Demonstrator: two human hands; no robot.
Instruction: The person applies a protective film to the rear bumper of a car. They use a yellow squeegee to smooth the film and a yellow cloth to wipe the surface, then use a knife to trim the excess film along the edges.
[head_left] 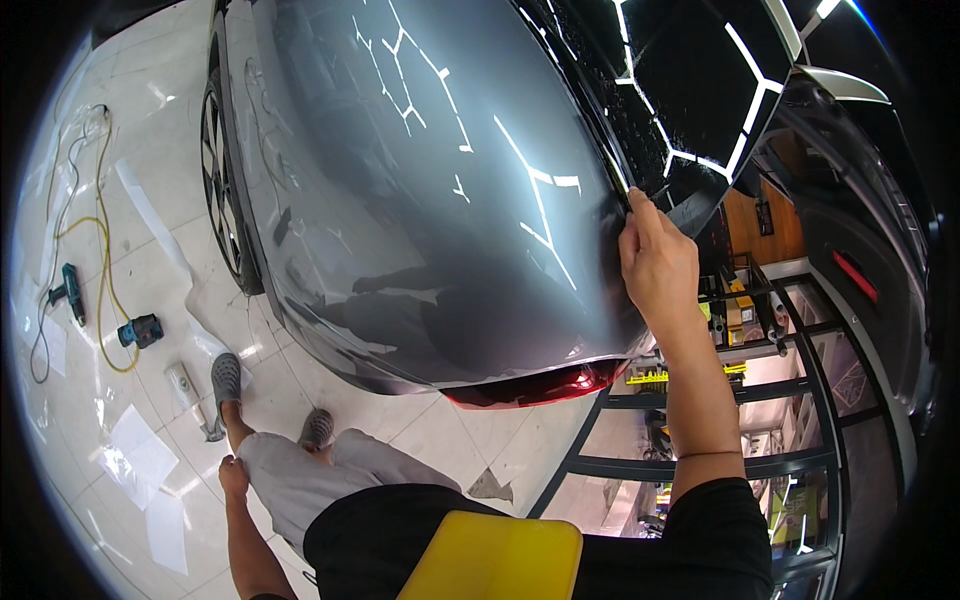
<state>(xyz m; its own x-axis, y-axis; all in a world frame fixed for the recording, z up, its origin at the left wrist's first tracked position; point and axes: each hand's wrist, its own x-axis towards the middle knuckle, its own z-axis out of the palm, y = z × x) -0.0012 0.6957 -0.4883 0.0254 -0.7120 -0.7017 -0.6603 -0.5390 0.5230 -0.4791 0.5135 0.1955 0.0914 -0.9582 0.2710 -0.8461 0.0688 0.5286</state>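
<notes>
Beside me is a glossy grey car body panel [440,240], bordered by black glass [690,90] with a wet-looking patch. My right hand [660,250] reaches up to the seam between the two. Its thumb and forefinger are pinched together at that edge; whatever is between them is too small to make out. Hanging low beside my grey shorts [285,480], my left hand [233,478] has its fingers curled, and what they hold, if anything, is hidden. A flat yellow plastic piece [495,560] is in front of my chest, touched by neither hand.
The car's red tail light [540,385] and black wheel [222,185] border the panel. On the tiled floor lie a teal power tool [68,292], a blue-black tool [140,330], a yellow cord [105,260], a white bottle [183,385] and white sheets [140,455]. Dark-framed glazing [700,465] stands at right.
</notes>
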